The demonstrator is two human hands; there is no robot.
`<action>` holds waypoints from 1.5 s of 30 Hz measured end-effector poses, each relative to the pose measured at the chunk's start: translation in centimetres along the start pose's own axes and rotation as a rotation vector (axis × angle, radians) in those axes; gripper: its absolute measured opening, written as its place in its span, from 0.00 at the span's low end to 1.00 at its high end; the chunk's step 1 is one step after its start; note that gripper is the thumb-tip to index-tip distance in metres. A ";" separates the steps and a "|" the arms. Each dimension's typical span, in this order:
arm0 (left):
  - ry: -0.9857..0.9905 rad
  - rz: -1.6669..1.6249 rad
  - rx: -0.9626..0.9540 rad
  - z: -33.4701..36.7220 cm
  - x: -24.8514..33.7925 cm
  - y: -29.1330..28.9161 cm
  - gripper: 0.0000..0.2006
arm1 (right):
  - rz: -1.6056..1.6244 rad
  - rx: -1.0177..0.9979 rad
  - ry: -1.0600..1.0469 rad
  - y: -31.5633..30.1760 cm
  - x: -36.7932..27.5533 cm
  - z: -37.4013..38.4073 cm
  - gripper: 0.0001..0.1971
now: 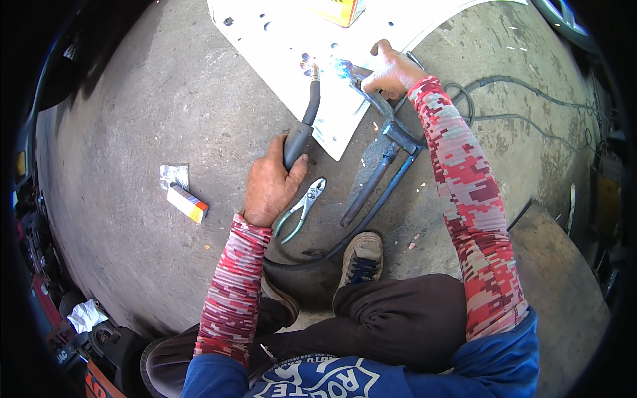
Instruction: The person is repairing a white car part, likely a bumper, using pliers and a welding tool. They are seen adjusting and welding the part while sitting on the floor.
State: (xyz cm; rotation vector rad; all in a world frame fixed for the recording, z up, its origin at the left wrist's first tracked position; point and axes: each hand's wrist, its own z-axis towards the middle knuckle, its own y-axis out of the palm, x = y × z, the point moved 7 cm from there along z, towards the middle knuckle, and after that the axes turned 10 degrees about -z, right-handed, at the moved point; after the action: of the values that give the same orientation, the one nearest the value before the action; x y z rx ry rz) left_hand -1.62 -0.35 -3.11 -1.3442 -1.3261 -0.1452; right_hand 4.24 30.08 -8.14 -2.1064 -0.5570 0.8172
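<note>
My left hand (269, 186) is wrapped round the dark handle of a welding torch (298, 144), whose curved neck points away from me. Sparks and a blue-white glare show near its tip, where the detail is washed out. Close by on the right, my right hand (393, 71) grips the far end of a worn blue tubular metal frame (403, 138); its fingers are partly hidden. Under the frame's far end lies a white sheet panel (275, 56) with holes. A pair of slip-joint pliers (303, 208) with green handles lies on the floor beside my left hand.
A small white, yellow and red box (188, 203) and a silvery packet (174, 176) lie left on the concrete floor. An orange-yellow box (340, 9) rests on the panel. Cables (511, 79) run off right, near a flat board (557, 272). My shoe (363, 257) is close to the frame.
</note>
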 end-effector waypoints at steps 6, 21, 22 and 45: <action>-0.012 0.008 -0.003 0.1 -0.2 -0.1 0.28 | 0.119 -0.010 0.012 -0.6 -0.4 -1.2 0.41; -0.014 -0.058 -0.032 -1.2 -0.6 -0.2 0.30 | 0.037 -0.001 0.033 -1.1 -1.1 -1.3 0.43; -0.043 -0.073 -0.045 -1.4 -0.9 -0.2 0.30 | 0.026 0.000 0.029 -1.1 -1.1 -1.3 0.43; -0.425 -0.027 0.356 -7.0 -13.2 -6.3 0.35 | 0.456 -0.506 0.133 3.7 2.8 -3.2 0.54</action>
State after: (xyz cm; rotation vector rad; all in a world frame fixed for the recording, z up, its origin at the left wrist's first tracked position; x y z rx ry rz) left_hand -6.63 -15.32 -6.89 -1.0847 -1.6329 0.3626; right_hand 8.91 27.96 -10.58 -2.7939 -0.2211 0.8320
